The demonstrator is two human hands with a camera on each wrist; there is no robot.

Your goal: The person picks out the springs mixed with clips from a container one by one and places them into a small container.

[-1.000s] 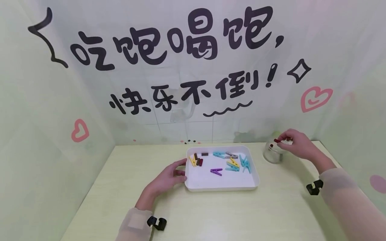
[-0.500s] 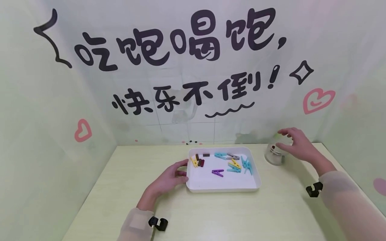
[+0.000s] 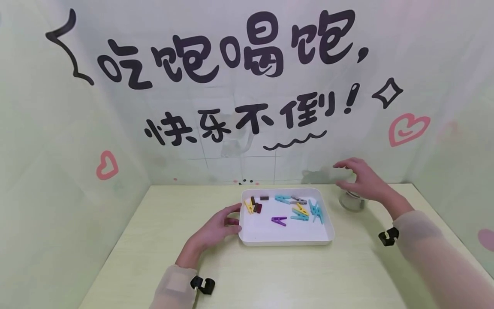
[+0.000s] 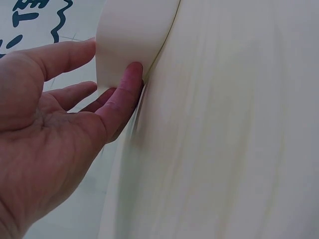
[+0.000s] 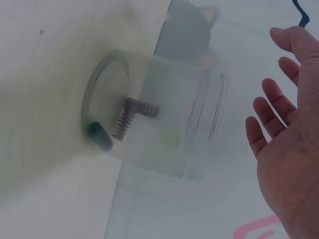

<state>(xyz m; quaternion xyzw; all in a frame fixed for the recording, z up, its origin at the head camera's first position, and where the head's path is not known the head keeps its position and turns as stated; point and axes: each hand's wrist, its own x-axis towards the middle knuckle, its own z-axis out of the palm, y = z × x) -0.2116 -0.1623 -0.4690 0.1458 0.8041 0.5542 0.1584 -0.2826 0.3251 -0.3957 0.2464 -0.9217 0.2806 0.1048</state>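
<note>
My left hand (image 3: pixel 216 226) touches the outside of the left wall of a white tray (image 3: pixel 285 240), its fingertips against the side in the left wrist view. Inside the tray lie several plastic clothespins, among them a purple clothespin (image 3: pixel 279 221), a yellow clothespin (image 3: pixel 248 206) and a grey clothespin (image 3: pixel 299 201). Small dark red and brown pieces (image 3: pixel 258 208) sit near its left end. My right hand (image 3: pixel 364 180) hovers above a clear jar (image 5: pixel 172 114), fingers spread and holding nothing. Brown ridged pieces (image 5: pixel 127 119) and a dark rounded piece (image 5: pixel 100 136) are in the jar.
The pale wood-grain table (image 3: pixel 270 279) ends at a printed curtain (image 3: pixel 173 163) behind the tray. The jar stands to the tray's right, close to the back edge. Side curtains hang left and right.
The right hand has let go of a small dark red piece over the jar, and the piece has dropped inside. That hand has since moved left, toward the tray. The left hand stays at the tray.
</note>
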